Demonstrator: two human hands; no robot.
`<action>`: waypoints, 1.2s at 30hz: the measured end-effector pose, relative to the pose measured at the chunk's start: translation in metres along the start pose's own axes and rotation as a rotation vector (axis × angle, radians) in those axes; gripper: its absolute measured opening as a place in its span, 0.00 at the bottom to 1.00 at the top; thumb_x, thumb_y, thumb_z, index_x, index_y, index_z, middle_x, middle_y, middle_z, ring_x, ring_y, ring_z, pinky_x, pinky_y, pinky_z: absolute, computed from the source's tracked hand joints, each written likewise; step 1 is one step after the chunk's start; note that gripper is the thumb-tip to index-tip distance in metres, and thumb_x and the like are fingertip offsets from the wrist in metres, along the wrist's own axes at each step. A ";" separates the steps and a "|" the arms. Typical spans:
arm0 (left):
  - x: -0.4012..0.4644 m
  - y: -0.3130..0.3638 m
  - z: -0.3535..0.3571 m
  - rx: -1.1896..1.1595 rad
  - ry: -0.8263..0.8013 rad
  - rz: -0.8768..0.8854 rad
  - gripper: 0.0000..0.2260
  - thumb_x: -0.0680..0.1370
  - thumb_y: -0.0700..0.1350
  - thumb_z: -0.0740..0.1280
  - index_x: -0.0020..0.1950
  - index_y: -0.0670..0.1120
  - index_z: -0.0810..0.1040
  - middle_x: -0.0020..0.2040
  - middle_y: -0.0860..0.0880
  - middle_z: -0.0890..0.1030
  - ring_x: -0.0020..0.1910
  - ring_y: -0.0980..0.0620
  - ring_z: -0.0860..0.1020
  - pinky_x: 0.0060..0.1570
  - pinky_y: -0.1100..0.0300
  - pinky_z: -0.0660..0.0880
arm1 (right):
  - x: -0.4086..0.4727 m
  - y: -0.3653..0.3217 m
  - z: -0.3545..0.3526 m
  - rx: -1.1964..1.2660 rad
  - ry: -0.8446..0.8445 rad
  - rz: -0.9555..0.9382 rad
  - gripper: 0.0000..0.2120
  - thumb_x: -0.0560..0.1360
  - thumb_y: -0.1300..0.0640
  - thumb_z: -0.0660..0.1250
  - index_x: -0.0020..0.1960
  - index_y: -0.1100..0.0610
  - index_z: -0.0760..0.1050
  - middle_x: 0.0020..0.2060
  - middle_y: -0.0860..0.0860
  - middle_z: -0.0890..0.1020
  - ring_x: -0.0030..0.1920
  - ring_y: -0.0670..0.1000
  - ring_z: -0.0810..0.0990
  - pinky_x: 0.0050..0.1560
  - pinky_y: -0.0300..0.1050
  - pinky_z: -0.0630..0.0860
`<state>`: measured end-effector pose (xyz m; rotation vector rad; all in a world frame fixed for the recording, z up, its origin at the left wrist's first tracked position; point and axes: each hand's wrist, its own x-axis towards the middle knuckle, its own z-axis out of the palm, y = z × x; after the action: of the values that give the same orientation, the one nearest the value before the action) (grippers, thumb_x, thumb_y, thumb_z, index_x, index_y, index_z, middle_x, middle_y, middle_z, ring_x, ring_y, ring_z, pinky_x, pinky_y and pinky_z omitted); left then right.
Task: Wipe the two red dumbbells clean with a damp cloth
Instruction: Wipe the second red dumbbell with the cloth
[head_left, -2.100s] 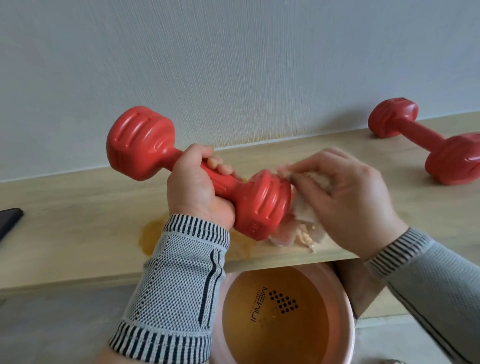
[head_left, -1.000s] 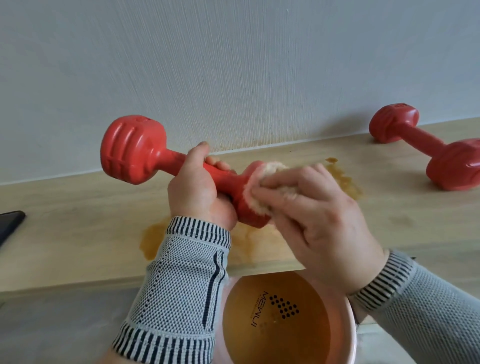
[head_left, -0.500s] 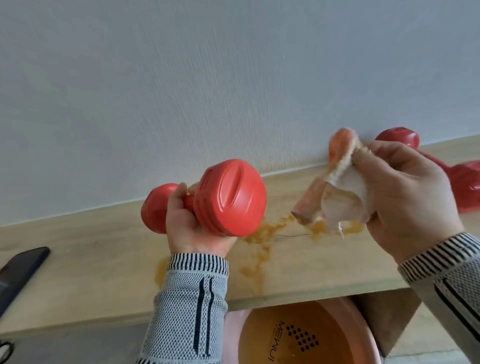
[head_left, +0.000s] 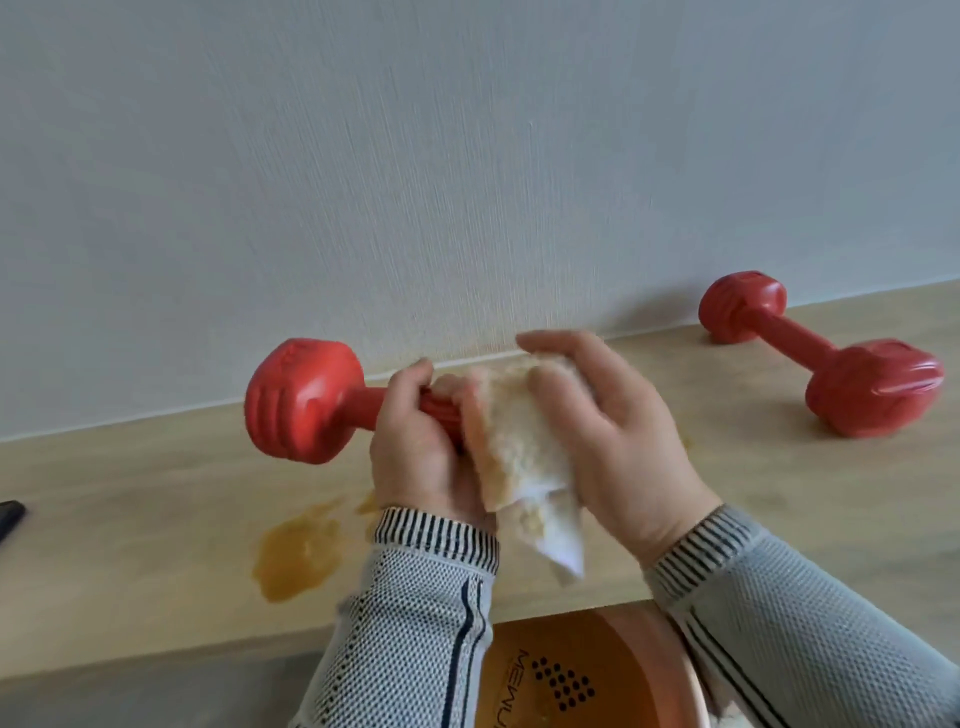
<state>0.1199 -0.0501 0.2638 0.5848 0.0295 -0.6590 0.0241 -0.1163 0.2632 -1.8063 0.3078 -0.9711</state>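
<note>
My left hand (head_left: 415, 441) grips the handle of a red dumbbell (head_left: 306, 400), held level above the wooden shelf (head_left: 130, 519). Its left head shows; the right head is hidden under a pale damp cloth (head_left: 519, 447). My right hand (head_left: 613, 441) presses the cloth round that hidden head, fingers wrapped over the top, and a cloth corner hangs below. The second red dumbbell (head_left: 821, 358) lies on the shelf at the far right, by the wall.
Brownish wet patches (head_left: 296, 551) lie on the shelf below the held dumbbell. A pink basin (head_left: 670, 639) of brownish water stands under the shelf's front edge. A dark object (head_left: 10, 514) pokes in at the left edge. The wall runs close behind.
The dumbbell has swung back from end-on to level. My right hand, which had lifted the cloth away to the right, now covers the dumbbell's right head with it.
</note>
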 end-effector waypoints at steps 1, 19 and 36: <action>-0.003 -0.001 0.005 -0.048 -0.037 -0.029 0.15 0.78 0.44 0.63 0.31 0.49 0.65 0.27 0.53 0.67 0.24 0.56 0.68 0.27 0.67 0.72 | 0.005 0.000 -0.005 0.055 -0.011 0.076 0.16 0.72 0.46 0.63 0.55 0.51 0.78 0.49 0.46 0.80 0.51 0.46 0.77 0.55 0.44 0.74; -0.029 -0.001 0.026 0.313 -0.167 0.453 0.20 0.74 0.33 0.64 0.24 0.49 0.69 0.24 0.51 0.68 0.22 0.52 0.68 0.28 0.61 0.67 | 0.002 -0.001 -0.004 0.281 0.009 0.246 0.11 0.68 0.48 0.67 0.42 0.55 0.80 0.36 0.51 0.82 0.38 0.49 0.80 0.39 0.44 0.76; -0.029 0.003 0.029 0.233 0.049 0.375 0.12 0.75 0.39 0.66 0.32 0.45 0.68 0.28 0.48 0.71 0.22 0.52 0.68 0.20 0.66 0.64 | -0.030 0.010 0.030 -0.324 0.136 -0.181 0.28 0.78 0.48 0.56 0.76 0.55 0.56 0.73 0.56 0.61 0.72 0.48 0.60 0.69 0.25 0.54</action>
<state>0.0942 -0.0472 0.2959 0.8072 -0.1104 -0.2835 0.0295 -0.0832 0.2356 -2.0921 0.4097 -1.2304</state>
